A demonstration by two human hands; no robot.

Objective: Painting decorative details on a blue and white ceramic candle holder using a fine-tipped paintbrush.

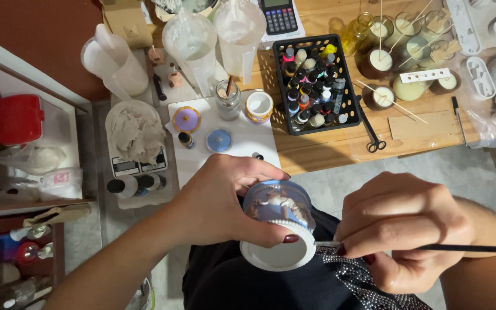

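Left hand (219,201) grips the blue-and-white jar (279,227) over the lap, mouth tilted toward the camera. Right hand (400,229) pinches a thin brush (466,248), tip at the jar's rim. Best to steady the jar and use light strokes. Beyond: white board (242,143), black paint crate (314,83), candles (411,89).

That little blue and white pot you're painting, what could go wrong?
The left hand holds the small blue and white pot tilted above the lap, not on the table, so it could slip and fall. The right hand works a thin brush at the white rim; a wobble might smear paint onto the white part. The dark clothing right below could catch drips.
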